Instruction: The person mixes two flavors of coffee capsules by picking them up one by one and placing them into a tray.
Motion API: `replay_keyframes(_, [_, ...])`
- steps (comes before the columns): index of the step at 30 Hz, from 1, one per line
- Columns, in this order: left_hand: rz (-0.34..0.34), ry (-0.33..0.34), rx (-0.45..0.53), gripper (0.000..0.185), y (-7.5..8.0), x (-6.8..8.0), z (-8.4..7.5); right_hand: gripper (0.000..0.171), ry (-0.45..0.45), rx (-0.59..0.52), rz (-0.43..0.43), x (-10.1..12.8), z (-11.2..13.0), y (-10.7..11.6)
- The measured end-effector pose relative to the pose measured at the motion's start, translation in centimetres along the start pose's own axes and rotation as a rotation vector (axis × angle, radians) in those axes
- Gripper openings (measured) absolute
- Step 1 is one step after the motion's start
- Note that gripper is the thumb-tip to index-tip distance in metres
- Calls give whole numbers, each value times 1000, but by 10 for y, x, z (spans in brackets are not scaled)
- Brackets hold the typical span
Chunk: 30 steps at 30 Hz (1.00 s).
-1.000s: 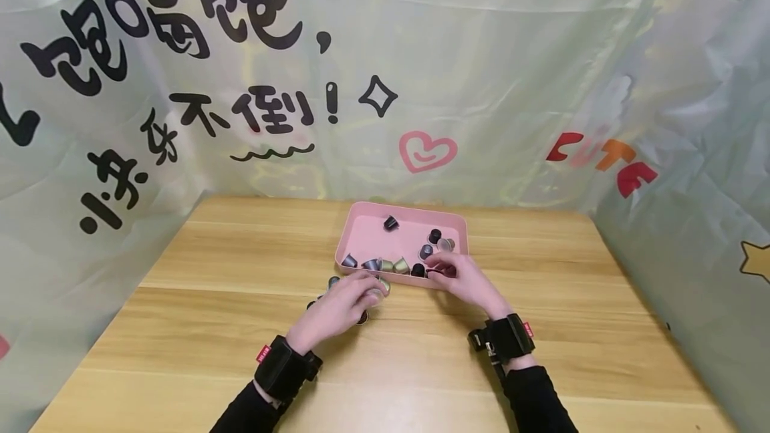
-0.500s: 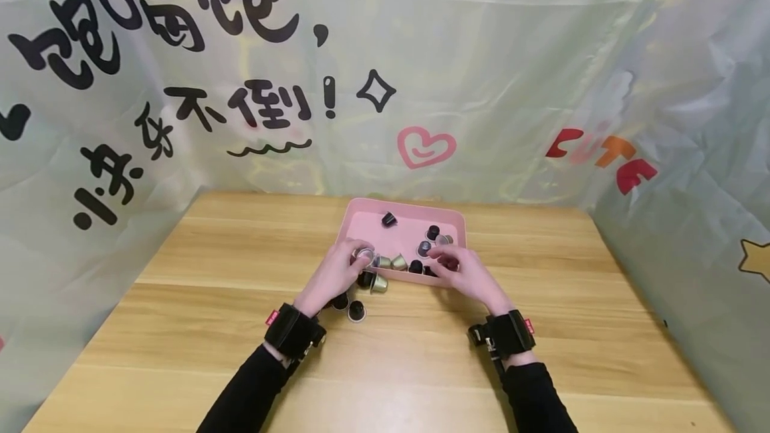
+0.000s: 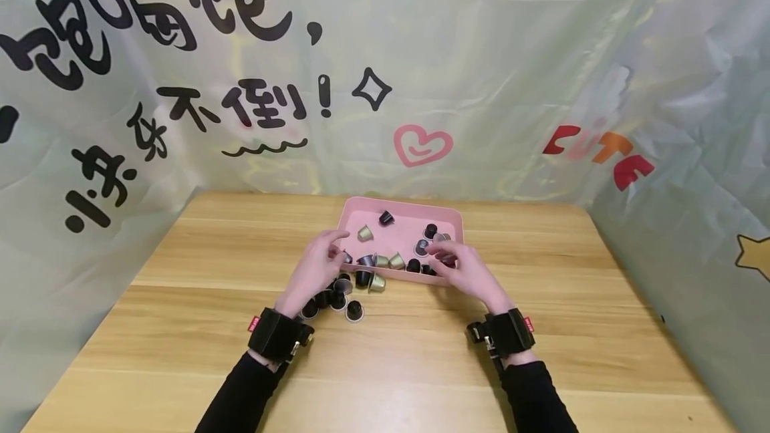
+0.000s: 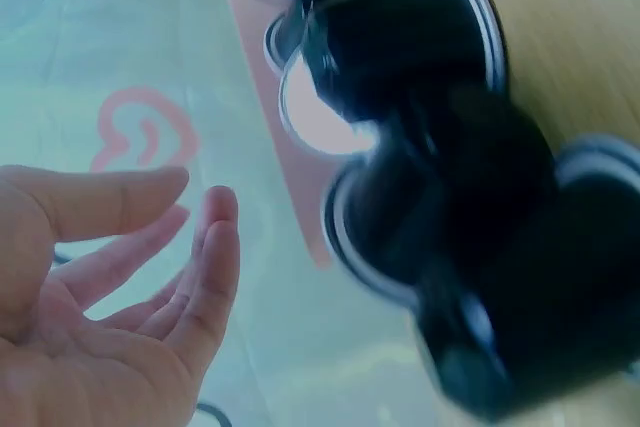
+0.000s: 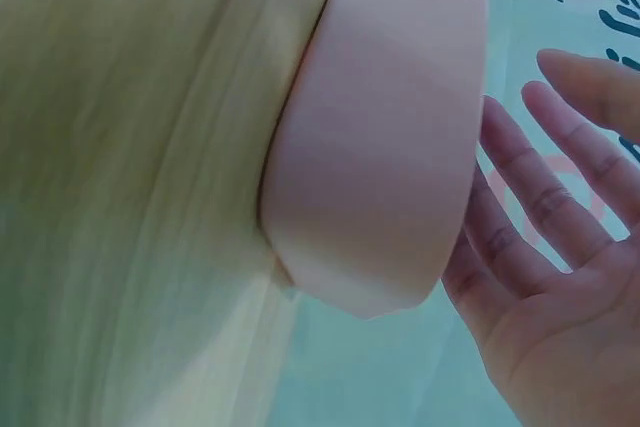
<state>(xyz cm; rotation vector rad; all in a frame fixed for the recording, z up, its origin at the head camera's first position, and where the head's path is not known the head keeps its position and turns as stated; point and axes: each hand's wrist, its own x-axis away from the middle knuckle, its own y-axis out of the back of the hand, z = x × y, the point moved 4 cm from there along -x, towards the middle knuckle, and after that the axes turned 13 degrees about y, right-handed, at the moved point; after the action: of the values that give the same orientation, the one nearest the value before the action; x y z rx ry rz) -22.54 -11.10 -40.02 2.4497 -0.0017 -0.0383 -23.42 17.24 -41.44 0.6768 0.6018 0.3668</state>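
A shallow pink tray (image 3: 400,208) lies at the back of the table with several coffee capsules in it, among them a gold capsule (image 3: 365,233) and a black capsule (image 3: 386,218). My left hand (image 3: 314,270) hovers by the tray's left front corner with loosely bent fingers and nothing between them. Below that hand, several more capsules are heaped on the wood, mostly black, with one black capsule (image 3: 355,311) apart at the front. My right hand (image 3: 466,272) is over the tray's right front rim, fingers relaxed and holding nothing; some fingertips are hidden behind the tray wall in the right wrist view.
The wooden table (image 3: 397,366) runs up to printed cloth (image 3: 493,99) at the back and sides. A gold capsule (image 3: 376,282) lies against the outside of the tray's front wall, beside a black capsule (image 3: 363,278).
My left hand moved from the heap to the tray, carrying a capsule, and let it go; a gold capsule now lies in the tray's left part. The right hand has hardly moved.
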Motion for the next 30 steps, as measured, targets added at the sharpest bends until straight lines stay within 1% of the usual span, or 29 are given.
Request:
replay_keyframes(2, [-10,3,-8,41,4,2,4,28,15,2,-1,-1,4,0])
replay_keyframes(6, [-13,-21,-27,30,9,6,8,28,51,17,-2,-4,11,-1])
replay_keyframes(10, [21,-45,-58,24,10,8,9,27,100,41,-2,-6,18,-5])
replay_keyframes(14, [61,-23,-67,26,11,8,12,27,169,70,19,-8,28,-14])
replay_keyframes(18, [63,9,-61,29,14,9,16,26,210,73,72,-12,39,-25])
replay_keyframes(25, [62,3,-44,30,18,10,15,24,249,54,152,-13,55,-43])
replay_keyframes(30, [57,-4,-46,29,19,10,15,25,251,12,259,-15,63,-60])
